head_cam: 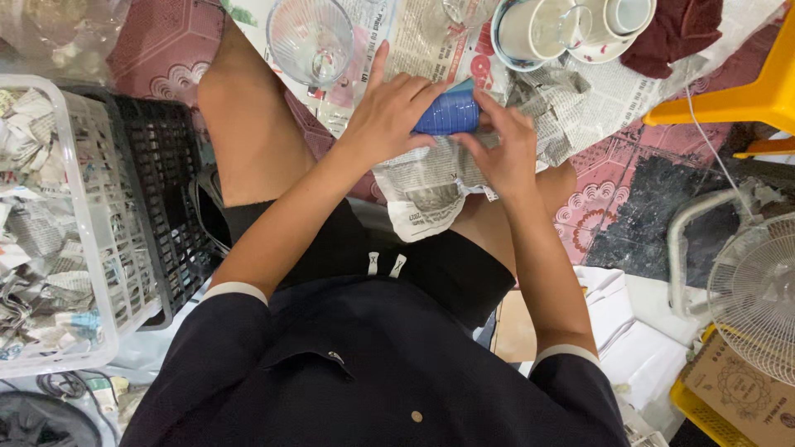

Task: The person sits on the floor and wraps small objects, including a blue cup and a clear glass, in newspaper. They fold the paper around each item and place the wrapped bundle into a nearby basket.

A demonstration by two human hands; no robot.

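Note:
A blue cup (448, 114) lies on its side on a sheet of newspaper (424, 189) spread over my lap. My left hand (391, 112) is closed over the cup's left side, fingers across its top. My right hand (503, 151) holds the cup's right end and pinches the crumpled newspaper against it. Part of the cup is hidden under both hands.
A white basket (87, 248) full of newspaper-wrapped items stands at left beside a black crate (161, 199). A clear glass bowl (310, 37), stacked white cups and saucers (571, 29) and a dark red cloth (675, 29) lie ahead on newspaper. Yellow stool (745, 91) and fan (754, 290) stand at right.

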